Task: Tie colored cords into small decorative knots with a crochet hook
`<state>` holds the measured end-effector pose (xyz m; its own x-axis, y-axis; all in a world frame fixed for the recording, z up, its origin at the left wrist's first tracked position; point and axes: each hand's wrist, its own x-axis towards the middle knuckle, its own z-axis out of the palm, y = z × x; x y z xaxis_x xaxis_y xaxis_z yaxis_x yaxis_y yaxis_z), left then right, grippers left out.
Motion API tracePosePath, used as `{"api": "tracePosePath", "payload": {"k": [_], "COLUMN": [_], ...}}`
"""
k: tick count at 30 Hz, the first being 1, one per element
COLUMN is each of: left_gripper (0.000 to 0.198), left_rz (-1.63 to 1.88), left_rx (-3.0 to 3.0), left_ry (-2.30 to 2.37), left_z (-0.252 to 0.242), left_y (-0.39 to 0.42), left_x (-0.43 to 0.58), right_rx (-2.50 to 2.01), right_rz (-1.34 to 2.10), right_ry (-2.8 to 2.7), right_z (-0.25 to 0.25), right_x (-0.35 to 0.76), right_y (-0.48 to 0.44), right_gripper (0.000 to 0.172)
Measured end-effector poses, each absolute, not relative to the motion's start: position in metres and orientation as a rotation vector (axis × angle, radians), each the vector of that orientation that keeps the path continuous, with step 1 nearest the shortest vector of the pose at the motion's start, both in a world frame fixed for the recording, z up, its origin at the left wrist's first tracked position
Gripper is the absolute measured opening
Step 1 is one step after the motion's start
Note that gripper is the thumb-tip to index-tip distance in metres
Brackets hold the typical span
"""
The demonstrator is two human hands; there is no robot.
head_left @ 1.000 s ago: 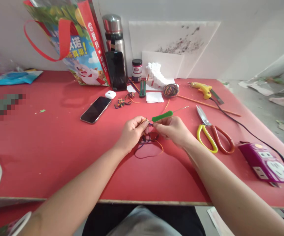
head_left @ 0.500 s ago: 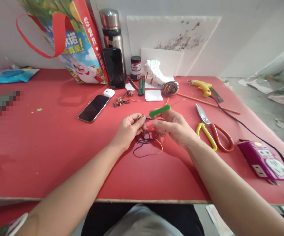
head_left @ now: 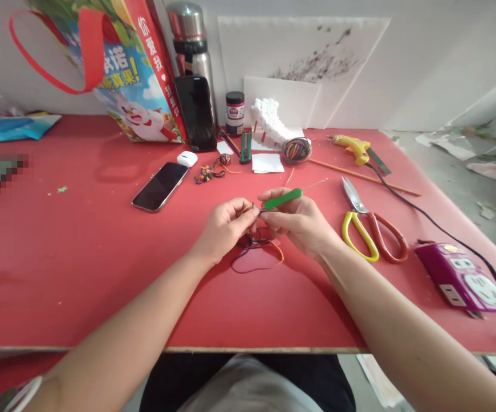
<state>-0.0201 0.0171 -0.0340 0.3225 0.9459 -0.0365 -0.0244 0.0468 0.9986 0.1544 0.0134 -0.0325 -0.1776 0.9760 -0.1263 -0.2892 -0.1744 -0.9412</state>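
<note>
My left hand (head_left: 224, 229) is closed in a pinch on a bit of dark and orange multicoloured yarn (head_left: 255, 244), whose loose loops lie on the red table just below the fingers. Close beside it, my right hand (head_left: 303, 226) has thumb and fingertips together at the same yarn. A crochet hook with a green handle (head_left: 284, 198) is tucked in the right hand, its thin metal shaft pointing away to the right. The fingertips of both hands nearly meet, and the small worked piece between them is mostly hidden.
Scissors (head_left: 361, 226), a purple power strip (head_left: 466, 277) and a yellow glue gun (head_left: 353, 147) lie right. Behind are a yarn ball (head_left: 297, 150), white paper (head_left: 267, 163) and a utility knife (head_left: 245, 148). A phone (head_left: 161, 186) and earbud case (head_left: 187, 158) lie left of centre.
My right hand has moved left, up to my left fingertips, and its fingers have closed on the yarn. The green hook has swung slightly with it. The view has shifted a little.
</note>
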Motion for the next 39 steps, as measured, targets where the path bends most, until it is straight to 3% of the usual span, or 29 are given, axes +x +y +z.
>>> {"api": "tracePosePath", "payload": {"k": [12,22,39], "left_gripper": [0.029,0.019,0.021], "left_rz": [0.97,0.847,0.817], "left_rx": [1.137,0.704,0.704], "left_ry": [0.868,0.719,0.672], "left_z": [-0.032,-0.029,-0.025], "left_y": [0.016,0.02,0.014], "left_x": [-0.019,-0.019,-0.022], "right_rx": [-0.984,-0.895,-0.875], "right_rz": [1.814,1.717,1.791], "right_ry": [-0.908,-1.042,-0.999], "right_z": [-0.02,-0.023,-0.022], "right_x": [0.165,0.16,0.173], "right_y": [0.013,0.015,0.016], "right_gripper": [0.05,0.042,0.041]}}
